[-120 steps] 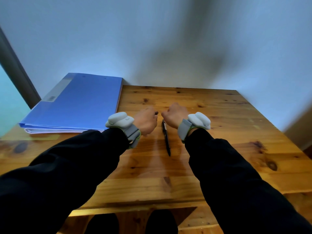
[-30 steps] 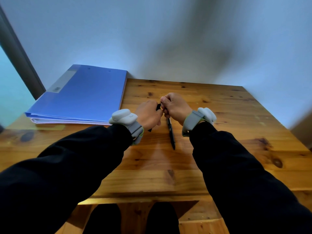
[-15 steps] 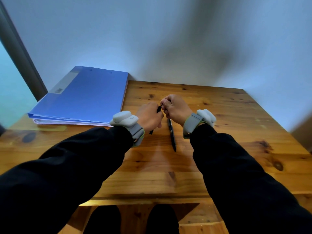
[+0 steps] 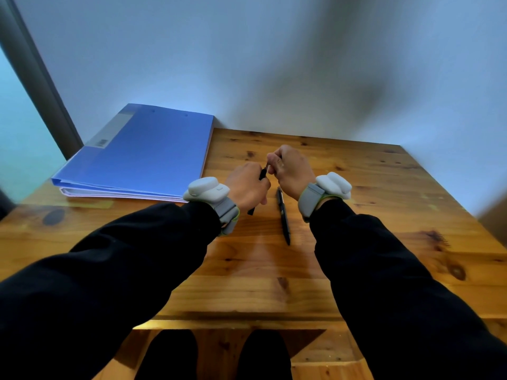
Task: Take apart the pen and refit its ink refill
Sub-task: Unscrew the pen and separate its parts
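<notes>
The slim dark pen [image 4: 262, 174] was clear of the wood, enclosed in the left hand [image 4: 248, 186], whose fingers were curled tight round its barrel. One short end stuck out above the thumb, the other below the heel of the palm. The right hand [image 4: 292, 171] had closed on that upper end, its fingertips [image 4: 274, 163] pinched together on the tip just beyond the left thumb. Whether anything had yet come loose there was too small to tell. Four seconds earlier both fists had sat apart on the wood. Over the last second they had met and stayed locked on the pen, which suggested the unscrewing or pulling of the tip was under way, with the refill still to be drawn out. Just below the right fingers, near the wrist, a second black pen [image 4: 283, 215] lay flat on the knotty pine table [image 4: 356, 242], unmoved throughout. Grey padded wrist units [image 4: 207, 189] sat behind both hands, and well off beyond the left knuckles lay a blue plastic folder [image 4: 142, 154].
</notes>
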A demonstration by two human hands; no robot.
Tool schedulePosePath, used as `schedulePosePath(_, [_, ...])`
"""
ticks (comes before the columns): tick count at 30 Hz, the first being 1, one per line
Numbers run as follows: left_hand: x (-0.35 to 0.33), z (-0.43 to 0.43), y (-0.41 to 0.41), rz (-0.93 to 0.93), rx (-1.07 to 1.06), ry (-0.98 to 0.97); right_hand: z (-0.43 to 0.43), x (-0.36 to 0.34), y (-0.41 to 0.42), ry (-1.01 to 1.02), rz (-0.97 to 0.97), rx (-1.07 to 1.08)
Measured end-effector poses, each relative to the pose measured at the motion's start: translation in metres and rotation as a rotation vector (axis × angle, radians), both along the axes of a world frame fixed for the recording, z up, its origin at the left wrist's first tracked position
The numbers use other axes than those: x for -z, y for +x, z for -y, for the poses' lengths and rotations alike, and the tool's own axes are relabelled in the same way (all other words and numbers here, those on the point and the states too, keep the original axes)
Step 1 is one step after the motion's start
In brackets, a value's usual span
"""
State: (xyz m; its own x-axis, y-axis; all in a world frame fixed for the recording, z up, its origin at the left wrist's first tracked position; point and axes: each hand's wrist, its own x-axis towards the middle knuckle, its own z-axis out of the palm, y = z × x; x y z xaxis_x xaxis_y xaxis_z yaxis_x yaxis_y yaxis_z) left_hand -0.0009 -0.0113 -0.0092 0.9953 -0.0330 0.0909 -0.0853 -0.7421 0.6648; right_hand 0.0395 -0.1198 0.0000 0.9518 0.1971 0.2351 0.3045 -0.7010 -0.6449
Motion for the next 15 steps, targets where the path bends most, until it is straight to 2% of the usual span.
schedulePosePath(5, [0.001, -0.001, 0.0, -0.002, 0.015, 0.0, -0.001, -0.005, 0.002, -0.067, -0.048, -0.049])
schedulePosePath(11, [0.0, 0.0, -0.002, 0.003, 0.034, -0.013, -0.002, -0.015, 0.006, -0.124, 0.047, 0.0])
schedulePosePath(15, [0.001, 0.001, -0.005, 0.016, 0.035, -0.009, -0.003, -0.021, 0.012, -0.075, 0.074, 0.068])
